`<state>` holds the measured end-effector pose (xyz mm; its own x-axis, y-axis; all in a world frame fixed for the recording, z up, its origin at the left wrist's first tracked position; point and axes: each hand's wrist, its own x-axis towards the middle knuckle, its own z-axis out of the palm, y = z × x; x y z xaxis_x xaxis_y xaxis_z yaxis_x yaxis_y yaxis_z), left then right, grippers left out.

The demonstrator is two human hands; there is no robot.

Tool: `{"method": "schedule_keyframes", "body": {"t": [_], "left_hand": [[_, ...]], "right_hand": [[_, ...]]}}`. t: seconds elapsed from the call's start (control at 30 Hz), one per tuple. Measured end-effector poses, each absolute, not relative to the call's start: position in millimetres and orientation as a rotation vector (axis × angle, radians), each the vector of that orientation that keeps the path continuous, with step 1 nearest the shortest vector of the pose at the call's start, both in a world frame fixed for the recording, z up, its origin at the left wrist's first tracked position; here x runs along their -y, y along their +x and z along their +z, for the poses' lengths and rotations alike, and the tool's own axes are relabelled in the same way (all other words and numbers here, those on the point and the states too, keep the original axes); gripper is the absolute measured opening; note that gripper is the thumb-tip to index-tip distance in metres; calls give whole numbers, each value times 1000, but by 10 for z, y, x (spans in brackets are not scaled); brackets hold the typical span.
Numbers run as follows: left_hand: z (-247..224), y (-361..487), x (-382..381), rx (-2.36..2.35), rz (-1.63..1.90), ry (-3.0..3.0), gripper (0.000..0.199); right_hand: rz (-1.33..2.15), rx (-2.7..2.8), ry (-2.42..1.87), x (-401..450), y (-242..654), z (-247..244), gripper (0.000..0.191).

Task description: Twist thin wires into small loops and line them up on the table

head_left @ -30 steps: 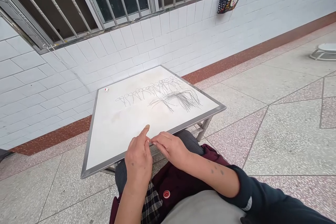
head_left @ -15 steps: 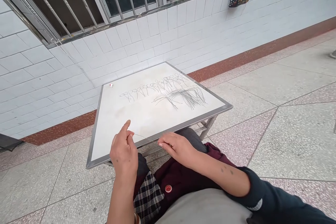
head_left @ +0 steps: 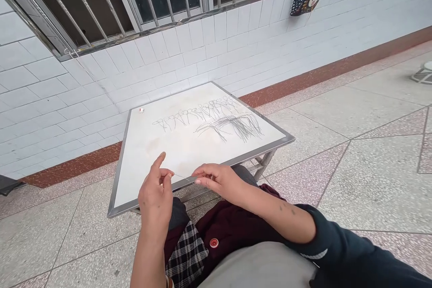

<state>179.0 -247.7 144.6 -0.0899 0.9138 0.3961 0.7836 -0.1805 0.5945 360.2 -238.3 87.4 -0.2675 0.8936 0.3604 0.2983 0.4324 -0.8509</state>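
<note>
Near the table's front edge, my left hand (head_left: 155, 195) pinches one end of a thin dark strand (head_left: 182, 176), like wire or thread, between thumb and a bent finger, its index finger pointing up. The strand stretches toward my right hand (head_left: 219, 182), whose thumb and fingers are slightly parted by its far end, with no grip on it visible. Farther back on the white tabletop (head_left: 135, 166) lies a row of looped dark strands (head_left: 195, 114). Beside them is a loose bundle of straighter strands (head_left: 236, 126).
A small white and red item (head_left: 141, 110) rests at the table's far left corner. Behind stands a white tiled wall (head_left: 141, 72) with a barred window. A dark patterned basket (head_left: 307, 0) hangs there. A round stool (head_left: 423, 73) stands at far right.
My right hand has shifted slightly left, closer to my left hand, and its thumb and fingers have parted. My left hand keeps its pinch. The view has moved a little.
</note>
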Motion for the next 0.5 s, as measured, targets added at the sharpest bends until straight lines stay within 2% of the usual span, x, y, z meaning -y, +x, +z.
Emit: {"method": "schedule_keyframes", "body": {"t": [0.33,0.5], "left_hand": [[1292,1807,2466,-1762,980,2140,51],[1312,1687,2437,-1736,1042,1975,50]], "right_hand": [[874,1734,-1133,2409,3445,732,10],[933,1552,-1238,2371,3578,710,10]]}}
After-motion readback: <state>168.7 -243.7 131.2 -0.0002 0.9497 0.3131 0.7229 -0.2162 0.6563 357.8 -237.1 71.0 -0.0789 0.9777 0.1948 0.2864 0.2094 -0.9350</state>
